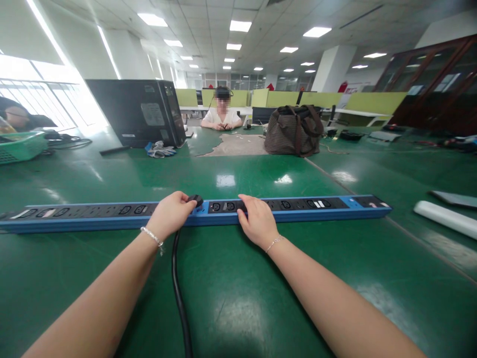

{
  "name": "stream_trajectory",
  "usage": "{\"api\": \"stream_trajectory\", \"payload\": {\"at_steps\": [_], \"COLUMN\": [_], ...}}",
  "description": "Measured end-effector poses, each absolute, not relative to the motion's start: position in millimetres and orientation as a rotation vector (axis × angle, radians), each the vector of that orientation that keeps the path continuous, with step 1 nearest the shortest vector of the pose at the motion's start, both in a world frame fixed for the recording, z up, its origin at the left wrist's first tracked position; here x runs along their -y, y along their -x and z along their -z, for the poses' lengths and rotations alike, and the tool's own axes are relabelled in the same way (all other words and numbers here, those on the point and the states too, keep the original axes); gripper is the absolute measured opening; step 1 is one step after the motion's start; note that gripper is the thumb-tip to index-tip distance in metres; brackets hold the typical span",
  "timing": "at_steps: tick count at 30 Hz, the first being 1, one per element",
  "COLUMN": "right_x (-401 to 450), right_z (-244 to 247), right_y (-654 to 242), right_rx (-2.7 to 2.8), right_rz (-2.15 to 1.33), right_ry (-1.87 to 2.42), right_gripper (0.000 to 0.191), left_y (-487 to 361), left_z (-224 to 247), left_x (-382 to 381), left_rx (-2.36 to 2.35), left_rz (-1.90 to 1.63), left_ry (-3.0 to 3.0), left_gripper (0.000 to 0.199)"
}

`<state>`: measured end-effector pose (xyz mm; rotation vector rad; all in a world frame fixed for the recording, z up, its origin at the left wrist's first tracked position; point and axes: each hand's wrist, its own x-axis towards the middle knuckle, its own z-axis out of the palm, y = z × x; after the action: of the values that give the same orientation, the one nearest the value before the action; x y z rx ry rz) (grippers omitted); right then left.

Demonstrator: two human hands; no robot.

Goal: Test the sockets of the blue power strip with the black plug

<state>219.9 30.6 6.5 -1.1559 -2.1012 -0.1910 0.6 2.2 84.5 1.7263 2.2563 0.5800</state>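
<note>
A long blue power strip (223, 217) with rows of black sockets lies across the green table. My left hand (172, 214) is closed, thumb and fingers pinching a black plug (195, 200) over the strip's middle. From beneath that hand a thick black cord (180, 298) runs toward me; where it joins the plug is hidden. To the right, my right hand (257, 221) grips the strip, thumb on the near side and fingers reaching over the top. Sockets show between the two hands.
On the green table (238, 278) stand a black computer case (137, 112), work gloves (160, 149), a brown bag (292, 130) and a green basket (22, 146). A white bar (445, 219) lies at the right. Across the table sits a person (221, 117).
</note>
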Motion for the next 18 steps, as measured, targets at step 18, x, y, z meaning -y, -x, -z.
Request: {"api": "stream_trajectory", "payload": {"at_steps": [18], "right_x": [-28.9], "right_z": [-8.8], "right_y": [-218.5], "right_rx": [2.124], "right_rz": [0.164], "right_ry": [1.208], "right_gripper": [0.036], "left_y": [-7.7], "left_z": [-72.4], "left_x": [2.0], "left_rx": [-2.276], "left_rz": [-0.489], "left_ry": [-2.032], "left_gripper": [0.044]}}
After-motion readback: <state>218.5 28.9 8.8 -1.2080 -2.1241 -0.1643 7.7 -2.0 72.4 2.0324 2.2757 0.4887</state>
